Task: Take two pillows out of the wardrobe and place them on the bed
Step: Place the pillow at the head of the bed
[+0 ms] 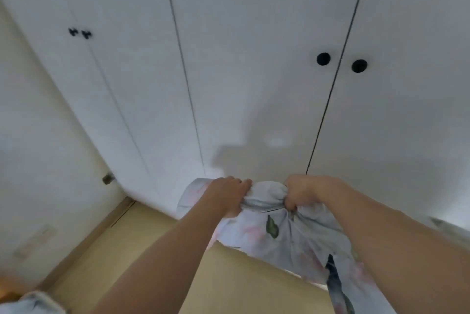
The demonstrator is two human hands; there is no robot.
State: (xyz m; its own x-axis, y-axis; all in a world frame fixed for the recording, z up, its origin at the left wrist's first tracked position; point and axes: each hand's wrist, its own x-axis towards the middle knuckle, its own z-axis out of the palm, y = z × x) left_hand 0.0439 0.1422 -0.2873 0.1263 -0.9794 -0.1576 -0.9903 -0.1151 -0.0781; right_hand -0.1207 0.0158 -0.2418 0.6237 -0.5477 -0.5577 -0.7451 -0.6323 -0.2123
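A pillow in a pale blue-white case with pink flowers and green leaves hangs in front of me, low in the view. My left hand and my right hand both clutch its bunched upper edge, fists about a hand's width apart. The white wardrobe fills the view behind it, all its doors closed. A scrap of the same floral fabric shows at the bottom left corner; what it belongs to I cannot tell. The bed is out of view.
Two round black knobs sit on the right pair of wardrobe doors, two more knobs on the left pair. A white wall stands at the left. Tan flooring lies below, and a small door stop sits by the wardrobe's corner.
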